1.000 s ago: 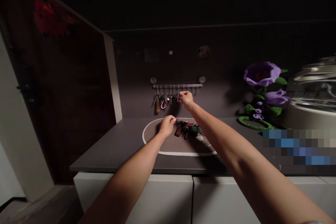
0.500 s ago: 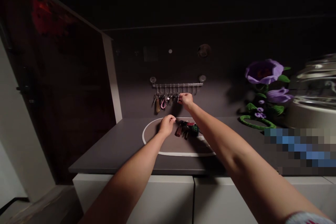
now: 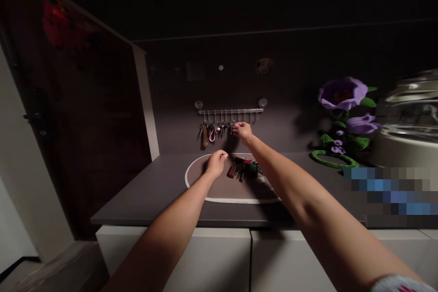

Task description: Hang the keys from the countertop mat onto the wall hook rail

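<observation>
A clear hook rail (image 3: 231, 111) is fixed to the dark back wall, with several bunches of keys (image 3: 222, 129) hanging from its left hooks. Among them are a brown fob (image 3: 205, 138) and a pink loop (image 3: 212, 135). My right hand (image 3: 242, 132) is closed at a key on a ring (image 3: 233, 125) by a middle hook, its fingertips on the key. Lower down, my left hand (image 3: 217, 163) hovers over an oval mat (image 3: 219, 191), fingers curled together; what they may hold is hidden. Beside it on the mat lies a pile of keys (image 3: 241, 169) with red and dark fobs.
Purple fabric flowers (image 3: 344, 93) with a green ring base (image 3: 335, 159) stand at the right, beside a pale appliance with a glass top (image 3: 410, 132). The grey counter (image 3: 143, 196) ends above white cabinet doors (image 3: 219, 255). A dark door (image 3: 85, 114) is at the left.
The ring by my right fingers now shows more clearly at the hook, and the fingers sit slightly right of it. My left hand has barely moved.
</observation>
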A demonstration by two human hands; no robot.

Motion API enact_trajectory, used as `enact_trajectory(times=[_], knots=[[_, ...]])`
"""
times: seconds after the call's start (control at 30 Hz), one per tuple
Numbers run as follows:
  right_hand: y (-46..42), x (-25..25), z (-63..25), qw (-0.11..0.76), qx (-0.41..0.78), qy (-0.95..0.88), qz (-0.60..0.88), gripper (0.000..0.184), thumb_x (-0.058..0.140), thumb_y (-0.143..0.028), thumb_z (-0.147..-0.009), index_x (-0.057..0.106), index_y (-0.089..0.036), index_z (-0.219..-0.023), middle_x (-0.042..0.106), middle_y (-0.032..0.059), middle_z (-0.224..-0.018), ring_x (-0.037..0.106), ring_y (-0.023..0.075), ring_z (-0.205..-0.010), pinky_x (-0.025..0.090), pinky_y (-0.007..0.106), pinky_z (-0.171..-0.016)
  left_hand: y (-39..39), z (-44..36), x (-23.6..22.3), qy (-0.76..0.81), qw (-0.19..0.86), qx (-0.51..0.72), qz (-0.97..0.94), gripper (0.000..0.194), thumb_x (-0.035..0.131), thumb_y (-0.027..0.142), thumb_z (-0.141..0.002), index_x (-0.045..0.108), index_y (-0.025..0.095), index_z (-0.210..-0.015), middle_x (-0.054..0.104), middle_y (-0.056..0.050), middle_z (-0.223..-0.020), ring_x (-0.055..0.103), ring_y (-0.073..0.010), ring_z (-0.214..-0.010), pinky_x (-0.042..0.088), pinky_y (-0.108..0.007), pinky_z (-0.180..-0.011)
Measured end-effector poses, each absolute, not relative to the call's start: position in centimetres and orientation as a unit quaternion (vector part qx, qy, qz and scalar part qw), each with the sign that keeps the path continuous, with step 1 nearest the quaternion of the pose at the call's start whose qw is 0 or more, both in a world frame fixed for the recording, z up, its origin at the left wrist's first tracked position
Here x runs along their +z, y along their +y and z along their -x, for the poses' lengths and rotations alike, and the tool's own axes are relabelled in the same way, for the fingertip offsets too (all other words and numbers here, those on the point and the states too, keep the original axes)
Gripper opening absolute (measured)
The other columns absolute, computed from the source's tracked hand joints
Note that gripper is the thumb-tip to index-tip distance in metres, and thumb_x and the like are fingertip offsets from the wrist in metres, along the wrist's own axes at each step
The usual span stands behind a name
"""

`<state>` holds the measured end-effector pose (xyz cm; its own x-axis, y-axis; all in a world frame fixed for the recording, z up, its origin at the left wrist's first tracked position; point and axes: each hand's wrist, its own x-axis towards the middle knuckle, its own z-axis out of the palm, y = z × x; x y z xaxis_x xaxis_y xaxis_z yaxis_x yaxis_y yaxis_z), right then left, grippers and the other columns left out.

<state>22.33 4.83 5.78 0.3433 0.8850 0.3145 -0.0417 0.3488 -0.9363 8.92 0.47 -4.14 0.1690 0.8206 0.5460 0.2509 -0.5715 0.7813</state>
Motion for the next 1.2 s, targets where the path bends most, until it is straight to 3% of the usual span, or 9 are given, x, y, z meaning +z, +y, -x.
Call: enact_trajectory(times=[0.43, 0.67, 1.0, 1.2], knots=[[1.3, 4.7, -23.8, 0.628, 0.29, -0.511, 0.51, 0.009, 0.051, -0.012, -0.074, 0.053, -0.015, -0.066, 0.055, -0.001, -0.06, 0.044, 0.0055, -0.049, 0.035, 0.018, -0.048, -0.2, -8.9, -3.7, 0.385, 0.306, 0.54, -0.683, 0.009, 0.054, 0.018, -0.072, 0.061, 0.014, -0.071, 0.056, 0.001, -0.06, 0.049, -0.0097, -0.059, 0.042, -0.023, -0.062], [-1.5, 1.5, -25.1, 0.594, 0.248, -0.58, 0.499, 0.004, 0.056, -0.016, -0.071, 0.058, -0.015, -0.068, 0.06, 0.0003, -0.063, 0.052, 0.0088, -0.06, 0.041, 0.022, -0.067, -1.0, -9.0, -3.2, 0.4, 0.339, 0.527, -0.669, 0.005, 0.059, 0.017, -0.068, 0.062, 0.013, -0.071, 0.055, 0.001, -0.058, 0.048, -0.0084, -0.054, 0.041, -0.023, -0.061], [-4.9, -1.7, -25.7, 0.472, 0.112, -0.681, 0.549, 0.006, 0.057, -0.018, -0.072, 0.061, -0.018, -0.068, 0.063, 0.0015, -0.068, 0.051, 0.0123, -0.063, 0.037, 0.024, -0.065, -1.9, -9.8, -1.9, 0.451, 0.348, 0.48, -0.666, 0.007, 0.064, 0.011, -0.061, 0.06, 0.015, -0.057, 0.056, 0.001, -0.054, 0.048, -0.0101, -0.054, 0.04, -0.026, -0.064], [-4.8, -2.0, -25.6, 0.338, -0.008, -0.74, 0.582, 0.013, 0.052, -0.017, -0.077, 0.065, -0.017, -0.073, 0.066, 0.0083, -0.077, 0.054, 0.0167, -0.069, 0.035, 0.025, -0.065, -0.8, -10.7, -3.2, 0.498, 0.3, 0.463, -0.669, 0.009, 0.067, 0.021, -0.06, 0.061, 0.016, -0.056, 0.058, 0.0, -0.053, 0.048, -0.011, -0.052, 0.038, -0.025, -0.059]])
